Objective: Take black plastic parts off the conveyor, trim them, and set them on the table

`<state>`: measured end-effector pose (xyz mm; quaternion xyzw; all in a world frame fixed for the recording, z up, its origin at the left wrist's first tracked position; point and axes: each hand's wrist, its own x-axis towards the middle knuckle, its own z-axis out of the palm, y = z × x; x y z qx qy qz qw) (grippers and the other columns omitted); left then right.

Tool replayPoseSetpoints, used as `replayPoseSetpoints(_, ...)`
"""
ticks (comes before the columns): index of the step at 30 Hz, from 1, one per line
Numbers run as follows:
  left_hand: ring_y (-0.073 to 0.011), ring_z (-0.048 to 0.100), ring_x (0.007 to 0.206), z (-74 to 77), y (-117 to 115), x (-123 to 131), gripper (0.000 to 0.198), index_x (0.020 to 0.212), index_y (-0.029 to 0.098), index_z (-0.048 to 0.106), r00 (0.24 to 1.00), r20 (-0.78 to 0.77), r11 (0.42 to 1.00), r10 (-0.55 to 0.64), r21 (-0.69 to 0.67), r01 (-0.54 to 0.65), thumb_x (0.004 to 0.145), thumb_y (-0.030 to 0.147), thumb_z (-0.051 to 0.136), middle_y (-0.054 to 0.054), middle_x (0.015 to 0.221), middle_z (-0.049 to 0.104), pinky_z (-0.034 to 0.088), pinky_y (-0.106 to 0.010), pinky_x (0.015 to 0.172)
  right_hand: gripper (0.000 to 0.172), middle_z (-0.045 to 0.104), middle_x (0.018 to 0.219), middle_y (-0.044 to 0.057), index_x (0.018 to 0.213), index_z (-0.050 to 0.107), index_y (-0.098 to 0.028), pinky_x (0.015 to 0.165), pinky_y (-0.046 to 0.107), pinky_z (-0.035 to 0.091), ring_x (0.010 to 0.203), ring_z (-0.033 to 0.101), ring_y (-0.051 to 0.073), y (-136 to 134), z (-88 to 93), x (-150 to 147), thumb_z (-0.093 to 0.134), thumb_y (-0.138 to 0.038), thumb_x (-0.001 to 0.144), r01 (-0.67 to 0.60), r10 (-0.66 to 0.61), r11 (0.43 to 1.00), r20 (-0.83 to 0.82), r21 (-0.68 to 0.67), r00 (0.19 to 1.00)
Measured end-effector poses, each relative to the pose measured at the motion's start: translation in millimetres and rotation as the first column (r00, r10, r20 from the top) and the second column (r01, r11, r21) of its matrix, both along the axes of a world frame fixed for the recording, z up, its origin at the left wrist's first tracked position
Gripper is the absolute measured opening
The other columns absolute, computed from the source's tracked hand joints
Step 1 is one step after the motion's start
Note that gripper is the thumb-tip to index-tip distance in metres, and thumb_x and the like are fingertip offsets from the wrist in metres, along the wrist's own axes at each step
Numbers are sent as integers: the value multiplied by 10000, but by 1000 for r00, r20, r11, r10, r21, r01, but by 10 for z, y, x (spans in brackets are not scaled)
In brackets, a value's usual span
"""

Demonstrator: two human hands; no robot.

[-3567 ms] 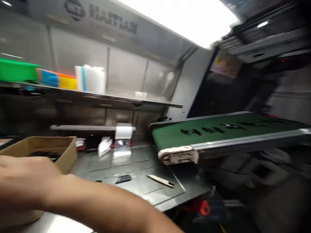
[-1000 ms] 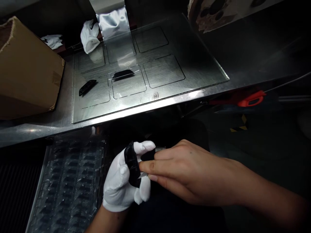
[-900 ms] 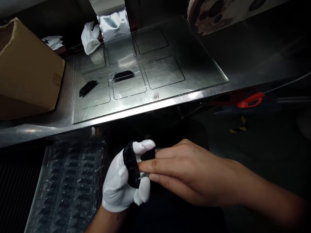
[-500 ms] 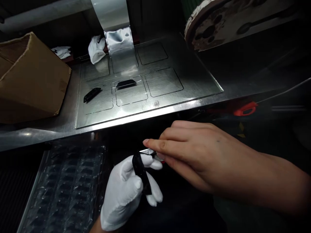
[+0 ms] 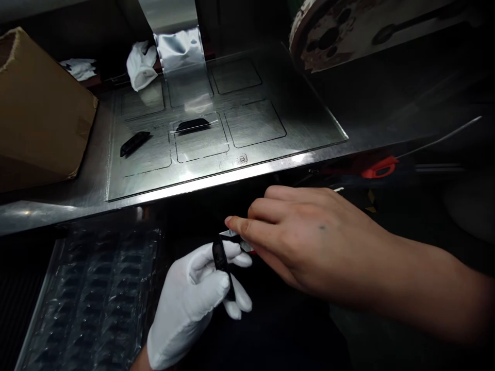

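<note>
My left hand (image 5: 193, 301), in a white glove, pinches a small black plastic part (image 5: 220, 256) upright between thumb and fingers. My bare right hand (image 5: 294, 232) is closed on a utility knife (image 5: 229, 233); its silver blade shows beneath my forefinger, with a sliver of red below. The blade lies against or just beside the part's top end; I cannot tell if they touch. Most of the knife is hidden by my fingers. On the bench above lie another black part (image 5: 134, 144) and a black part under a clear strip (image 5: 192, 125).
A cardboard box (image 5: 42, 113) stands at the left of the metal bench (image 5: 93, 193). A clear blister tray (image 5: 88, 304) with dark parts is at lower left. A white glove (image 5: 141, 67), a silver foil strip (image 5: 180, 49), a polishing wheel (image 5: 328, 38) and a red-handled tool (image 5: 381, 169) surround the bench.
The view has shifted slightly, so the bench and box appear further left and higher. My left hand has turned the black part a little; both hands keep their grip.
</note>
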<state>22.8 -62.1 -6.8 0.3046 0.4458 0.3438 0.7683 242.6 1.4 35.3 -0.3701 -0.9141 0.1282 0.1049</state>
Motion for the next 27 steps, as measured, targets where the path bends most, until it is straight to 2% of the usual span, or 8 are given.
replayPoseSetpoints(4, -88, 657, 565, -20, 7, -24, 342, 1199, 213, 755, 999, 50, 1000, 10, -18, -10, 921, 410, 730, -130, 1154, 763, 537, -174, 512, 271, 735, 882, 31, 1240, 730, -210, 660, 328, 488, 770, 654, 197, -26, 36, 38, 560, -237, 1029, 39, -39, 999, 3, -32, 999)
replayPoseSetpoints(9, -81, 590, 503, -33, 3, -17, 458, 1321, 202, 701, 996, 60, 997, 72, -19, -71, 926, 431, 729, -81, 774, 764, 497, -150, 491, 213, 697, 824, -17, 1065, 702, -207, 587, 290, 447, 631, 621, 147, -61, 73, 23, 491, -235, 1069, 93, -113, 970, -74, -224, 991)
replayPoseSetpoints(11, -80, 593, 514, -40, -7, -3, 491, 1356, 218, 680, 994, 48, 995, 100, -12, -99, 920, 436, 740, -79, 766, 764, 494, -144, 498, 245, 689, 847, -9, 997, 699, -206, 572, 294, 437, 635, 615, 152, -73, 60, -12, 474, -257, 1080, 77, -101, 959, -75, -273, 992)
replayPoseSetpoints(14, -83, 611, 539, -51, -27, 10, 495, 1376, 262, 668, 992, 35, 992, 124, 11, -125, 917, 430, 748, -72, 806, 773, 511, -155, 527, 263, 686, 864, 6, 1004, 711, -197, 603, 302, 454, 666, 626, 163, -83, 14, -57, 469, -260, 1085, 57, -78, 960, -65, -275, 995)
replayPoseSetpoints(18, -93, 637, 578, -56, -51, 2, 473, 1359, 275, 681, 989, -1, 989, 145, 35, -145, 913, 411, 753, -80, 938, 789, 534, -179, 544, 196, 688, 870, 0, 1066, 709, -202, 625, 304, 454, 686, 641, 166, -94, -47, -67, 515, -227, 1057, 20, -35, 966, -51, -259, 998)
replayPoseSetpoints(22, -131, 702, 689, -72, -67, -20, 435, 1359, 287, 681, 989, -20, 988, 147, 57, -145, 938, 388, 725, -98, 1018, 801, 542, -178, 569, 116, 674, 830, -22, 988, 679, -223, 582, 310, 400, 638, 618, 160, -117, -61, -56, 568, -214, 1020, 3, -9, 964, -20, -264, 1000)
replayPoseSetpoints(24, -143, 725, 747, -88, -71, -25, 398, 1335, 310, 695, 985, -31, 984, 168, 69, -166, 941, 369, 722, -108, 1214, 776, 547, -181, 567, 101, 669, 816, -25, 959, 664, -225, 558, 316, 361, 617, 603, 158, -128, -58, -50, 579, -215, 1011, -10, 7, 969, -14, -247, 1000)
replayPoseSetpoints(27, -146, 737, 771, -112, -74, -19, 385, 1307, 318, 711, 979, -35, 976, 202, 85, -199, 924, 353, 742, -109, 1471, 652, 559, -192, 555, 84, 669, 807, -25, 964, 663, -226, 541, 317, 323, 611, 599, 157, -132, -46, -41, 589, -212, 1003, -28, 29, 968, 2, -251, 1000)
